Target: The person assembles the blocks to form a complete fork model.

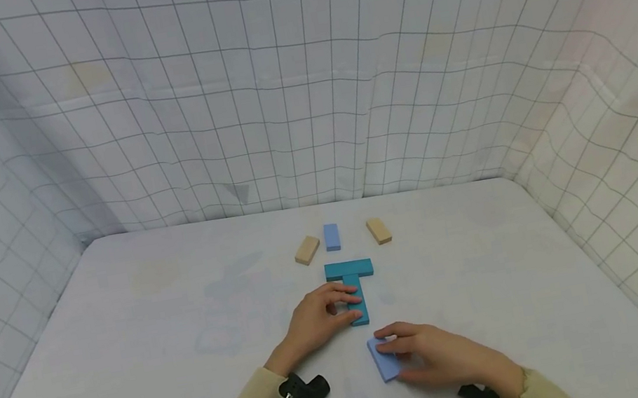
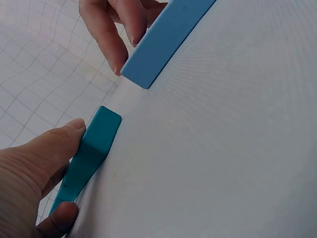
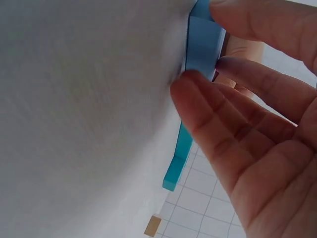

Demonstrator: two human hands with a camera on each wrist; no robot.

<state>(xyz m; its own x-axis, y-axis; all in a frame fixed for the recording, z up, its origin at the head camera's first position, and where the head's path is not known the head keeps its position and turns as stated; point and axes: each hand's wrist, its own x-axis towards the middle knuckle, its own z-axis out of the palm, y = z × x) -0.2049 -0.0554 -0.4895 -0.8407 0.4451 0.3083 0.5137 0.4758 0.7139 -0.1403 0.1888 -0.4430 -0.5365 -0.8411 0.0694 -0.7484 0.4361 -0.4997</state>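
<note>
1. Currently, my left hand (image 1: pixel 315 319) holds the teal stem (image 2: pixel 86 153), thumb and fingers bent about it; the thumb sits toward its near end.
2. That stem meets the teal crossbar (image 1: pixel 348 269) at its far end, so the pair make a T; I cannot tell whether they are joined.
3. My right hand (image 1: pixel 432 352) pinches the near blue block (image 1: pixel 386 366) between thumb and fingers, with those fingers spaced a little apart along its edge.
4. This block lies at a slight slant, near the stem's near end and a touch to the right, with a gap between.
5. Beyond the crossbar lies the far blue block (image 1: pixel 332 237), with the left tan block (image 1: pixel 307 250) and the right tan block (image 1: pixel 379 231) on either side, both slanted inward at their far ends.
6. Under everything is the white tabletop (image 1: pixel 127 346); grid-lined cloth (image 1: pixel 278 113) hangs behind.
</note>
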